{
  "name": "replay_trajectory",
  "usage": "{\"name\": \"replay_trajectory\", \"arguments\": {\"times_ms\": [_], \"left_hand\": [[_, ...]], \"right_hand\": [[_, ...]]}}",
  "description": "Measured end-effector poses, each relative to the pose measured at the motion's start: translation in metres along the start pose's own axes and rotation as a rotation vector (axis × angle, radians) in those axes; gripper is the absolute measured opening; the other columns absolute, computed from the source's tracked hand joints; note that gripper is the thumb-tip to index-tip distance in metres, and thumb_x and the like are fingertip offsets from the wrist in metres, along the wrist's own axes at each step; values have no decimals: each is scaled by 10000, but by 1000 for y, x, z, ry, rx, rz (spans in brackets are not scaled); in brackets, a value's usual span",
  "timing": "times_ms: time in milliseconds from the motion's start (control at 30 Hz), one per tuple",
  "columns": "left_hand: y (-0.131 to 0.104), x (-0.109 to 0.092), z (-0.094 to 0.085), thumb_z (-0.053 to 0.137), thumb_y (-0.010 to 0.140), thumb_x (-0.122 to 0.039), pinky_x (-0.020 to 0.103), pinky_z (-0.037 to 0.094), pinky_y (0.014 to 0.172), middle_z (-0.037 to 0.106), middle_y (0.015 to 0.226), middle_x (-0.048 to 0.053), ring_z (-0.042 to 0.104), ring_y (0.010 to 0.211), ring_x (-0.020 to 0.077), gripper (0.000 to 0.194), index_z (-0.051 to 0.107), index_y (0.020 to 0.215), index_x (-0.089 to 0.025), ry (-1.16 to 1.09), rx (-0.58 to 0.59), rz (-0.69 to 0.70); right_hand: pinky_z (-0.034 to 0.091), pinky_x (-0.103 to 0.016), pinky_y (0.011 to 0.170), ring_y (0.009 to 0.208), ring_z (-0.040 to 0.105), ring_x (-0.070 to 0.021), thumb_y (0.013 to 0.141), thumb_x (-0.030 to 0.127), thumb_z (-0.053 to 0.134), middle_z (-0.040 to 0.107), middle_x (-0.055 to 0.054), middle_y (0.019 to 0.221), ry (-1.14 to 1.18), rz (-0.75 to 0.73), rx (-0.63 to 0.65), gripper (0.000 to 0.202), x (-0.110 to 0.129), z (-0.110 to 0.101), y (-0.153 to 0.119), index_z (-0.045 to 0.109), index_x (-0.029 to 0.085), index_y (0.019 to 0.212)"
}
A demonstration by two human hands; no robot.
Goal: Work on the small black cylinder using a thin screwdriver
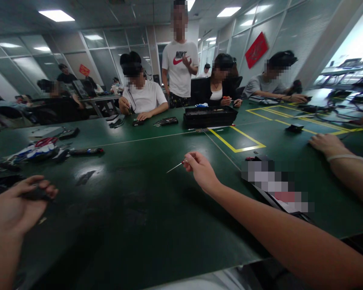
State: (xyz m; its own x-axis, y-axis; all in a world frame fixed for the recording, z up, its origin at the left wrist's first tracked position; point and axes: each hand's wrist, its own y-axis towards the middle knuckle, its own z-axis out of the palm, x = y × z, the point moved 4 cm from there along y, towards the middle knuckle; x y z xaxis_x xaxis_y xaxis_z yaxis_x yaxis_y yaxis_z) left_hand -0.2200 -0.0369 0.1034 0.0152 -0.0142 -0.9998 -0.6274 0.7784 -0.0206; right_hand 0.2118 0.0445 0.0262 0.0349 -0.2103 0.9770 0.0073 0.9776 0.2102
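Observation:
On the left, my left hand [15, 207] is raised above the green table, palm turned up. Its fingers curl round a small dark, flat piece [38, 193], whose exact kind I cannot make out. Near the middle, my right hand [201, 171] pinches a slim screwdriver [174, 167] between thumb and fingers. The thin metal shaft points left and slightly down, clear of the tabletop. Most of its handle is hidden in the fingers; a bit of red shows there. The two hands are far apart.
A black open box [210, 117] stands beyond my right hand. Cables and gloves [44, 149] are heaped at the left. Right of my forearm lies a blurred-out item [275, 185]; another person's arm [347, 161] rests farther right. Several people sit across the green table [133, 245].

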Motion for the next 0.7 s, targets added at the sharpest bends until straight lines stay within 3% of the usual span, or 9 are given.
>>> {"name": "replay_trajectory", "arguments": {"times_ms": [100,233,300,400,467,533,600,700], "left_hand": [[-4,12,51,473,697,-15,230,470,642,515,676,2,490,681,120,197,558,829,-135,-160,162,-100],[-20,25,122,479,621,-32,235,462,627,504,691,22,482,675,142,280,569,864,-137,-181,354,-132],[-30,34,154,482,555,-56,250,450,615,507,705,33,498,682,159,312,565,844,-141,-124,468,-121],[-46,48,193,487,581,-139,283,426,614,524,737,45,506,698,183,271,584,834,-148,-34,606,44],[-60,58,214,500,651,-167,313,453,723,553,826,45,535,788,196,289,592,926,-160,82,682,223],[-74,71,228,561,662,-122,348,458,843,581,978,52,559,905,210,440,552,1097,-180,309,720,391],[-85,84,236,567,698,-61,389,444,945,578,1100,82,566,1020,228,528,490,1206,-184,487,715,499],[-92,95,239,534,822,-64,421,443,1001,582,1177,122,570,1109,247,430,482,1235,-172,572,726,581]], "right_hand": [[461,-331,711,713,567,-151,922,464,565,630,1,804,-9,-6,-6,245,0,-2,0,611,223,925],[464,-336,721,742,574,-163,916,472,566,632,-8,824,-14,-1,-17,247,4,-5,-1,614,231,943],[465,-338,725,757,574,-167,911,469,570,629,-13,841,-3,-2,-30,242,5,-5,-1,608,232,947],[471,-342,736,789,582,-173,896,452,585,629,-20,876,14,-8,-73,230,5,-7,-1,603,237,975],[477,-347,749,814,593,-181,886,445,595,635,-23,892,29,-19,-109,230,6,-9,-1,606,245,1001],[476,-351,752,804,597,-182,893,446,587,637,-21,868,30,-48,-121,220,8,-10,-2,613,244,978],[468,-350,734,756,586,-177,917,458,559,628,-17,810,-4,-84,-111,229,12,-10,-3,617,236,912],[451,-344,689,692,561,-169,936,464,542,616,-9,751,-77,-116,-84,256,16,-9,-6,616,232,859]]}}
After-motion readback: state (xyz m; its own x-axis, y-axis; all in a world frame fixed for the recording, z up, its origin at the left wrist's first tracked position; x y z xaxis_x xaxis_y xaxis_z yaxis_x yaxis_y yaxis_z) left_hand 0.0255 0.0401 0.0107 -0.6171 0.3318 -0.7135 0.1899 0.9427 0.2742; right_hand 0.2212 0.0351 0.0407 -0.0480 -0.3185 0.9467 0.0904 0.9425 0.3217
